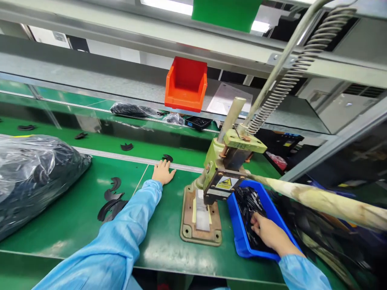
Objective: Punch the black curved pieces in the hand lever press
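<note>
My left hand (163, 172) lies palm down at the metal strip, fingers stretched and thumb apart. Its fingertips are at a black curved piece (167, 158) on the green belt; whether they touch it I cannot tell. Inside a blue bin (242, 245), my right hand (267, 230) has its fingers drawn together among many small black parts (248, 199). What is between those fingers is hidden. Between my hands stands a green hand press (214, 169) with a pale block (202, 213) on its base. More black curved pieces (112, 201) lie left of my left forearm.
A large plastic bag (36, 177) of dark items fills the left side. Beyond the strip, several curved pieces are spaced along the belt (102, 141). An orange bin (186, 84) sits on the shelf above. The press's long handle (326, 197) reaches right, over the blue bin's far end.
</note>
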Demonstrator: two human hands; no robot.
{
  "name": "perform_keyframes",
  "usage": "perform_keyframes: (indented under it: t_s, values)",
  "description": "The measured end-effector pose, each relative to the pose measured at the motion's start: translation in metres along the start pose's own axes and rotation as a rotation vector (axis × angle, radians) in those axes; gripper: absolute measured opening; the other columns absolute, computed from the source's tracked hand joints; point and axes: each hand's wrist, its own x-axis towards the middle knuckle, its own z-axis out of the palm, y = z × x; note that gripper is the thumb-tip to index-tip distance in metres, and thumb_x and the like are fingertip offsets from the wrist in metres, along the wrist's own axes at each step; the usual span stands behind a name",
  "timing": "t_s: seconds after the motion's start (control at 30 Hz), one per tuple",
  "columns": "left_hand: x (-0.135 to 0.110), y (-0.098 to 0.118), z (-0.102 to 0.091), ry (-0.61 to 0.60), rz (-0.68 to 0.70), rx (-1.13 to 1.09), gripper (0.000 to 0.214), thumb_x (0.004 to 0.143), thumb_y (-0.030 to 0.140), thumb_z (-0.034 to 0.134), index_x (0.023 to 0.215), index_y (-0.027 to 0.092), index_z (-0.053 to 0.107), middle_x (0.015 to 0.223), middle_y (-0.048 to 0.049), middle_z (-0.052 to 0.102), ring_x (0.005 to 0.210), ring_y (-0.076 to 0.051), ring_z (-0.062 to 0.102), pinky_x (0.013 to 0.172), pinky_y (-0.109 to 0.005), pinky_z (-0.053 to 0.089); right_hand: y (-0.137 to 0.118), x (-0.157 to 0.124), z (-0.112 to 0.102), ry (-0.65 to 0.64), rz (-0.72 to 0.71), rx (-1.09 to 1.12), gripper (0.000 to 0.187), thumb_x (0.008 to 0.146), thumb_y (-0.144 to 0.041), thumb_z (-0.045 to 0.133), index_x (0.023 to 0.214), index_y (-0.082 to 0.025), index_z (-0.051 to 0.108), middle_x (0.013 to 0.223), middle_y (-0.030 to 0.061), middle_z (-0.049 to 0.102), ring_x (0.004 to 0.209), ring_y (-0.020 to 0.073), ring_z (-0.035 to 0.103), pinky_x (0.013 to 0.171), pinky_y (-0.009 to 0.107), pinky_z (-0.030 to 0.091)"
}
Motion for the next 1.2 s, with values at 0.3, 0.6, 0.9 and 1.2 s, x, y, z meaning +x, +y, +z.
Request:
perform_keyframes:
  t_s: [0.3, 0.6, 0.9, 1.2]
  values:
    - [0.023, -0.007, 0.007, -0.016, 0.136, -0.082, 0.067, 0.104, 0.062, 0.051, 0.152, 0.017, 0.061, 0.165, -0.0173, 0.056, 0.161, -0.040, 0.039, 0.133, -0.067, 0.018, 0.004, -0.003, 0.003, -0.081, 0.030, 0.116, 0.024, 0.080, -0.034, 0.074, 0.101, -0.025, 0.065, 0.098, 0.0066, 0.080, 0.085, 0.0243, 0.075, 0.080, 0.035, 0.051]
    - [-0.008, -0.009, -0.009, 0.156, 0.023, -0.134, 0.024, 0.099, 0.033, 0.058, 0.110, 0.016, 0.071, 0.117, -0.0199, 0.073, 0.118, -0.035, 0.067, 0.108, -0.048, 0.051, -0.015, -0.014, -0.023, 0.076, -0.033, 0.414, 0.019, 0.076, -0.043, 0.068, 0.081, -0.025, 0.069, 0.078, 0.0039, 0.076, 0.075, 0.0231, 0.070, 0.077, 0.037, 0.054]
    - [-0.089, 0.016, -0.027, -0.099, -0.124, -0.519, 0.038, 0.093, 0.050, 0.068, 0.112, 0.018, 0.073, 0.114, -0.0151, 0.078, 0.105, -0.035, 0.071, 0.102, -0.053, 0.057, -0.075, -0.095, -0.025, 0.753, 0.082, 0.948, 0.039, 0.092, -0.056, 0.064, 0.113, -0.023, 0.064, 0.104, 0.0061, 0.069, 0.090, 0.0197, 0.065, 0.090, 0.041, 0.058]
    - [-0.269, 0.115, -0.132, -0.083, 0.534, -1.021, 0.041, 0.101, 0.031, 0.073, 0.141, 0.030, 0.068, 0.131, -0.0101, 0.072, 0.118, -0.024, 0.071, 0.104, -0.041, 0.060, -0.215, -0.150, 0.022, 0.497, -0.252, 1.344, 0.026, 0.091, -0.049, 0.080, 0.097, -0.024, 0.071, 0.101, 0.0054, 0.069, 0.089, 0.0185, 0.066, 0.077, 0.035, 0.060]
